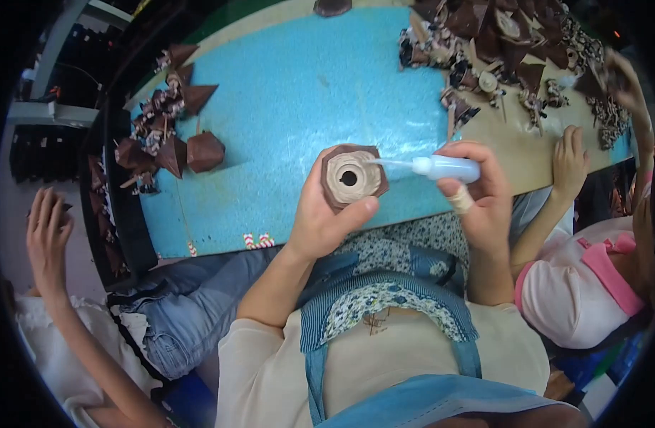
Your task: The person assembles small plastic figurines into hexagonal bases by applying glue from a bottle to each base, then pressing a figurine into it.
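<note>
My left hand (319, 222) is closed round a brown faceted piece (359, 162), its beige ringed side facing up. A round dark hole shows in the middle of that side. In my right hand (487, 203), which has a pale wrap on the thumb, is a small translucent squeeze bottle (448, 168) with bluish-white contents. The bottle lies nearly level, and its thin nozzle points left. The nozzle tip reaches the right part of the beige ring; whether it touches I cannot tell. Both hands are over the near part of the blue work surface (292, 107).
Brown pointed pieces with small figures (163, 135) are clustered at the left of the table. A larger heap of brown pieces and figures (484, 43) covers the far right. Small red-and-white striped bits (259, 241) lie at the near edge. Co-workers' hands (48, 239) are at both sides.
</note>
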Tool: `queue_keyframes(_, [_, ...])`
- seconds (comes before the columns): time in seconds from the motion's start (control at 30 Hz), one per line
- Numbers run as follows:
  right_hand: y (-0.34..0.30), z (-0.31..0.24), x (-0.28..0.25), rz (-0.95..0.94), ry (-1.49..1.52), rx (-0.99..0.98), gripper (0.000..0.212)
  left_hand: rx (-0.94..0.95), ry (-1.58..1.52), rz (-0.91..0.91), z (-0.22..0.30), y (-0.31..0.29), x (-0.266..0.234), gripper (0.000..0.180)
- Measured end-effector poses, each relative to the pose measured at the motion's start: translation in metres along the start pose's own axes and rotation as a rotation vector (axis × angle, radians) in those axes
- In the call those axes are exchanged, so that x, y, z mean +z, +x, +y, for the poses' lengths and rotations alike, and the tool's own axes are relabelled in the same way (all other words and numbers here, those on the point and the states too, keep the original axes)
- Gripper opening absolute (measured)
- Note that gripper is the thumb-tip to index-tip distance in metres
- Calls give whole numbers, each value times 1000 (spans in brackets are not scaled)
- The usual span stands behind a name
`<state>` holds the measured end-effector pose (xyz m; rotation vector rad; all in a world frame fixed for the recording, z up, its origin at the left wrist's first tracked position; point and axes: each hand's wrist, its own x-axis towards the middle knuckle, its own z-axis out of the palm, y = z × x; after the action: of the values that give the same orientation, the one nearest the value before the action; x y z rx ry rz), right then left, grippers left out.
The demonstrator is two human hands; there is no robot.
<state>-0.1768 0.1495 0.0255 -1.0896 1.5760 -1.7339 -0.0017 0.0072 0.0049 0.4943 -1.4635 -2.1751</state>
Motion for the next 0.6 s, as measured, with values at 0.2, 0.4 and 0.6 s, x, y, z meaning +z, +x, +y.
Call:
queue_keyframes(0.2, [-2,-30,30,-57,-372,-281,30,10,91,-77,-1,-21,-18,74])
queue_keyframes(0.4, [-12,-35,48,-143,-508,-360,32,-41,76,-102,-2,-29,-22,73])
queue_keyframes(0.6, [-7,-41,61,-126,-556,-411,32,-47,126,-88,3,-32,-24,74])
